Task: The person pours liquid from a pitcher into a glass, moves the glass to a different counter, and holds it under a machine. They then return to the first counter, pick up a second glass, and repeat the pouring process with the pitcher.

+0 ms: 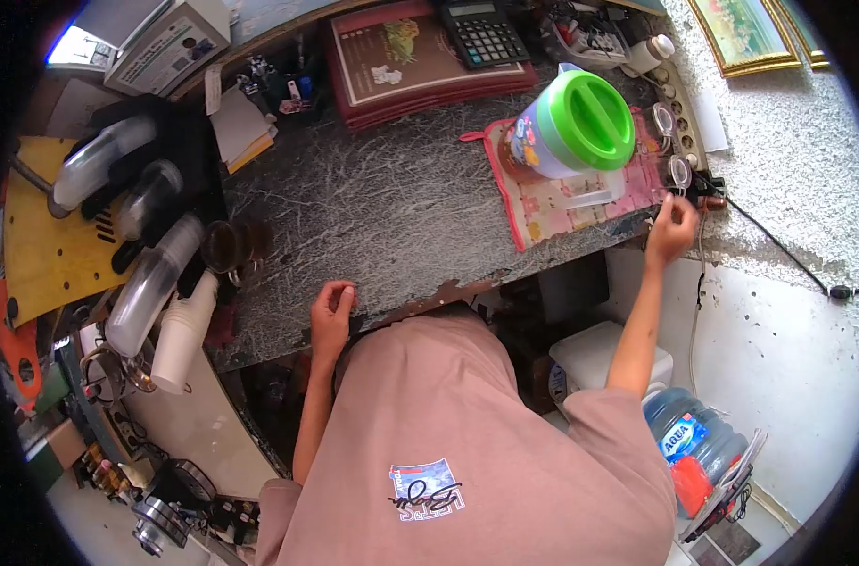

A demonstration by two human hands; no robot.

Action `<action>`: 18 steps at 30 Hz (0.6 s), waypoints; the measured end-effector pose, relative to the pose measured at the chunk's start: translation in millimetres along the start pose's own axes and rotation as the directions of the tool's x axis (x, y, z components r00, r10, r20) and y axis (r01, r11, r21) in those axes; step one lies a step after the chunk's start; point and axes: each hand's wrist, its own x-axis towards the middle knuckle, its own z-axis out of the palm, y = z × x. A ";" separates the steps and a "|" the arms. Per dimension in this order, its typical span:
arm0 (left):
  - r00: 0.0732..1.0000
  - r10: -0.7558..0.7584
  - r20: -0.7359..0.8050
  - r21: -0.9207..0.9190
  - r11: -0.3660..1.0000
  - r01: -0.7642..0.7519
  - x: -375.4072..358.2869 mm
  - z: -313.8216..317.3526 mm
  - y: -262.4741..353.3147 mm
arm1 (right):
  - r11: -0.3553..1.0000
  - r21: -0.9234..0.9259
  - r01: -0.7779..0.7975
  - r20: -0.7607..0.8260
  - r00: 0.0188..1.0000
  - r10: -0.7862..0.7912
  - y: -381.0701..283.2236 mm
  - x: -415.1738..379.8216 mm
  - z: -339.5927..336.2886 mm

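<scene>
The dark grey stone surface (392, 208) with thin white lines like cracks is looking hard and smooth, and its near edge is chipped and brown. On its right side a pink cloth mat (552, 203) with little pictures is lying flat, soft and thin. A round plastic jug (566, 127) with a big bright green lid is standing on that mat, and its side is showing small coloured stickers.

The right hand (672, 231) is reaching out to the right end of the surface, just beside the mat's corner. Its grip is pinched closed, with the fingers bunched together on something small near a black cable (778, 250). I cannot tell for sure what the fingers are pinching, since it is too small to see. The cable is running away to the right over the rough grey wall.

The left hand (331, 311) is resting on the near edge of the surface, fingers curled loosely and holding nothing.

At the far side a dark red flat book (420, 66) and a black calculator (481, 33) are lying. On the left, clear plastic cups (151, 278) are stacked in long tubes, lying on their sides, and white paper cups (180, 340) are stacked near them. A blue water bottle (693, 439) is standing on the floor at the right.
</scene>
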 end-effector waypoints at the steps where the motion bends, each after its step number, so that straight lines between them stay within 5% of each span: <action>1: 0.998 0.019 0.060 0.030 0.999 -0.021 -2.8 4.3 -0.6 | 0.999 0.008 0.039 -0.002 0.999 -0.039 13.9 26.5 10.1; 2: 0.998 0.012 0.059 0.036 0.999 -0.014 -6.7 8.3 1.6 | 0.993 -0.042 0.109 0.007 0.994 -0.109 21.7 48.1 20.0; 6: 0.994 -0.039 0.104 0.075 0.997 0.031 -21.8 15.4 16.8 | 0.993 -0.077 -0.088 0.416 0.902 0.112 45.5 93.0 47.1; 9: 0.995 -0.049 0.088 0.042 0.998 0.046 -28.8 16.0 17.5 | 1.000 -0.014 -0.025 0.517 0.856 0.029 71.5 99.1 57.7; 14: 0.995 -0.054 0.087 -0.011 0.998 0.055 -31.4 15.2 17.0 | 0.997 0.068 0.035 0.382 0.922 -0.059 68.0 73.5 32.7; 16: 0.991 -0.011 0.135 0.045 0.999 0.006 -29.6 15.0 20.8 | 0.955 0.260 -0.143 0.287 0.956 0.065 49.1 44.9 7.6; 18: 0.988 0.003 0.154 0.046 0.999 -0.010 -24.7 15.3 18.9 | 0.953 0.244 -0.179 0.236 0.964 0.120 11.6 16.1 -30.1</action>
